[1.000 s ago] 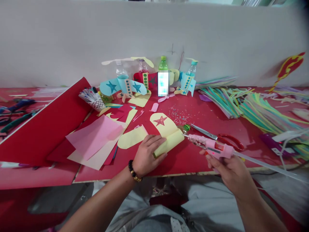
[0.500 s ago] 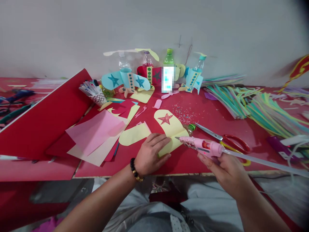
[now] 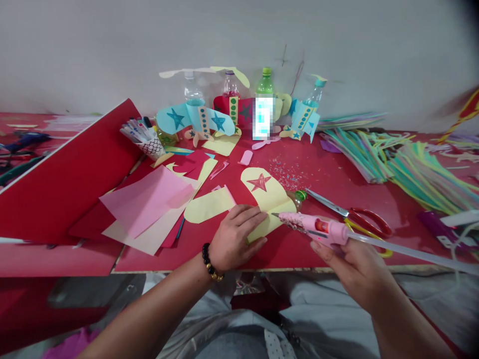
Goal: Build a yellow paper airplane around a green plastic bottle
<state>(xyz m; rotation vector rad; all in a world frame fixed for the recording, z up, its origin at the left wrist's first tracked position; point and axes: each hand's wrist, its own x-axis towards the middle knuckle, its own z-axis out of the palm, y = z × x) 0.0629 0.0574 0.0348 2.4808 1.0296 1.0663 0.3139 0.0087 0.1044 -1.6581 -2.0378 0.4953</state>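
The left hand's (image 3: 239, 234) fingers, close together, hold the starred yellow paper (image 3: 267, 194) over a green-capped bottle (image 3: 300, 196) on the bench (image 3: 160, 264); the right hand's (image 3: 355, 262) curl around the pink glue gun (image 3: 325, 231). The star is drawn, a second yellow strip (image 3: 209, 205) lies loose, and whether glue is down I cannot tell

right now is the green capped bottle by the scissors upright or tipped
Tipped: the green-capped plastic bottle points sideways past the starred yellow paper.
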